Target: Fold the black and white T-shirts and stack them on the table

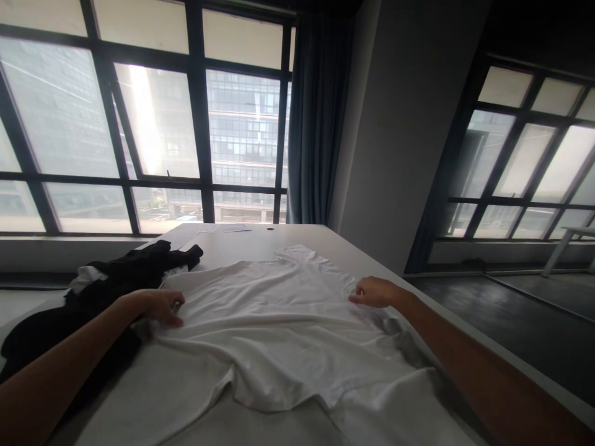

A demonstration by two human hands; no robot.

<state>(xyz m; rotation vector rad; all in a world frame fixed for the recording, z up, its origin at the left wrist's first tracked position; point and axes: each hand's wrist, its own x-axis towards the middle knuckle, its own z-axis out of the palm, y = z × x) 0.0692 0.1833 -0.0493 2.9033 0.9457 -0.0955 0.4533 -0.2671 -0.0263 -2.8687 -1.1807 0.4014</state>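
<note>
Left of the shirt (279,291) bunch black clothes (105,286); beyond it lie papers (227,228); it spreads rumpled on the table (302,235). The left hand (162,306), fingers parted, reaches its left edge; the right hand (375,292) pinches its right.

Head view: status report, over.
Left hand at left edge of white garment, right hand at right edge; grips unclear. White garment wrinkled, spread on table. Black clothing heaped at its left.

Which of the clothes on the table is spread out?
The white garment between the left hand and right hand. It lies spread across the table, though wrinkled; the black clothes at the left are bunched up.
</note>
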